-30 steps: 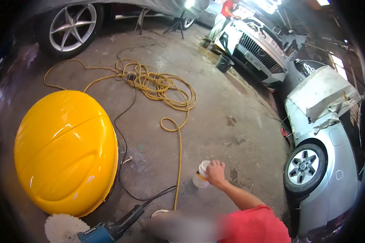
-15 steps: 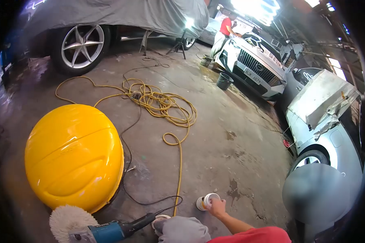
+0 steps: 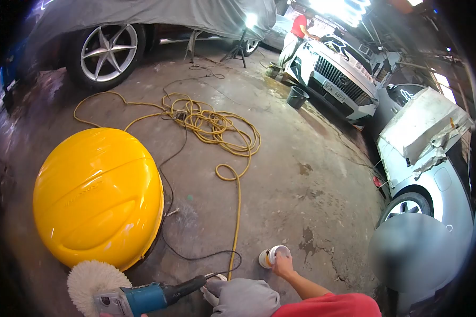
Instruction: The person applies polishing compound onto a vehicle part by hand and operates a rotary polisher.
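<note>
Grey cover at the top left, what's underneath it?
Below the grey cover, a large spoked wheel, part of another wheel and some low bodywork show. Everything higher is covered and can't be seen.

The right hand (image 3: 282, 266) grips a white tub (image 3: 267, 258) by its rim. A blue polisher (image 3: 147, 299) has its fluffy pad (image 3: 93, 282) beside a glossy yellow panel (image 3: 98, 195); the left hand (image 3: 107, 315) seems to show beneath, barely visible.
</note>
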A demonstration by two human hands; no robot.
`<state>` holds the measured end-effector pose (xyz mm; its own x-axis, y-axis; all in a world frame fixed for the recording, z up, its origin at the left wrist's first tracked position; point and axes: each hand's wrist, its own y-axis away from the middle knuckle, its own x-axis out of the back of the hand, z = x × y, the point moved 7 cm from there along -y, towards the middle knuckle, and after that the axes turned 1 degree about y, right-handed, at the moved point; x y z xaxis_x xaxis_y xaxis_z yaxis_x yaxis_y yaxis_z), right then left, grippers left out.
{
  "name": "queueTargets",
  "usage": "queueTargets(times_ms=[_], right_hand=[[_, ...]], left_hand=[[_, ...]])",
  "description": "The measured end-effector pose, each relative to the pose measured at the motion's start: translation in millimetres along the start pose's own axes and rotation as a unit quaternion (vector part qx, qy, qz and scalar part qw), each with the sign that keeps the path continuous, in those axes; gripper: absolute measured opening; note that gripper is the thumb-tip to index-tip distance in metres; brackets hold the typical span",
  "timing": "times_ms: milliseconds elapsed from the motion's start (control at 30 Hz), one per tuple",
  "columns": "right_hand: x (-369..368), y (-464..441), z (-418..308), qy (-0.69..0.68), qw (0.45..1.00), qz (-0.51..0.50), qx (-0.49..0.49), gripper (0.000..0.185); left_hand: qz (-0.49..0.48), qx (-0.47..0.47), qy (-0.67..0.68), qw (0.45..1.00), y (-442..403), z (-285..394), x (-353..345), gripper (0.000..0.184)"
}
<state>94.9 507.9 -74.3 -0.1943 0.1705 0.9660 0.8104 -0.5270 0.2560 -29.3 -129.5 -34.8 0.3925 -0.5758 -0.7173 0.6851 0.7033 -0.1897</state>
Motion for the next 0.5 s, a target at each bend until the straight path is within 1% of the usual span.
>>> queueTargets(times_ms=[33,67,100,133,167,200,233,267,300,333,400,500], right_hand=[[3,2,-4,0.0,1.0,-0.003,0.001,0.051],[6,1,-4,-0.009,1.0,-0.023,-0.012,0.052],[9,-1,-4,-0.017,0.999,-0.044,-0.025,0.053],[13,-4,-6,-0.017,0.998,-0.052,-0.021,0.053],[19,-6,-2,-0.013,0.999,-0.04,-0.021,0.054],[13,-5,0,-0.009,0.999,-0.037,-0.011,0.056],[4,-8,10,-0.029,0.999,-0.014,0.004,0.057],[-11,-14,20,-0.05,0.998,0.003,0.024,0.058],[-5,-13,16,-0.037,0.999,-0.031,0.006,0.061],[-6,-17,19,-0.034,0.999,-0.031,0.019,0.063],[11,-15,8,0.008,0.999,0.02,0.027,0.064],[53,-14,-17,-0.021,0.998,0.009,0.05,0.06]], left_hand=[[-0.001,-0.101,-0.245,0.964,-1,7,-2,0.071],[0.034,-0.121,-0.272,0.954,-1,12,6,0.072],[0.072,-0.064,-0.217,0.971,-1,6,18,0.073],[0.127,0.008,-0.135,0.983,-1,16,-3,0.074],[0.192,0.077,-0.073,0.976,5,25,-23,0.076],[0.244,0.119,-0.044,0.962,10,31,-46,0.077],[0.281,0.138,-0.028,0.949,15,38,-69,0.078],[0.298,0.124,-0.036,0.946,17,48,-97,0.073],[0.294,0.133,-0.024,0.946,17,43,-87,0.072],[0.291,0.12,-0.052,0.948,18,47,-90,0.07],[0.27,0.12,-0.027,0.955,16,46,-90,0.067],[0.231,0.121,0.003,0.965,16,40,-86,0.063]])
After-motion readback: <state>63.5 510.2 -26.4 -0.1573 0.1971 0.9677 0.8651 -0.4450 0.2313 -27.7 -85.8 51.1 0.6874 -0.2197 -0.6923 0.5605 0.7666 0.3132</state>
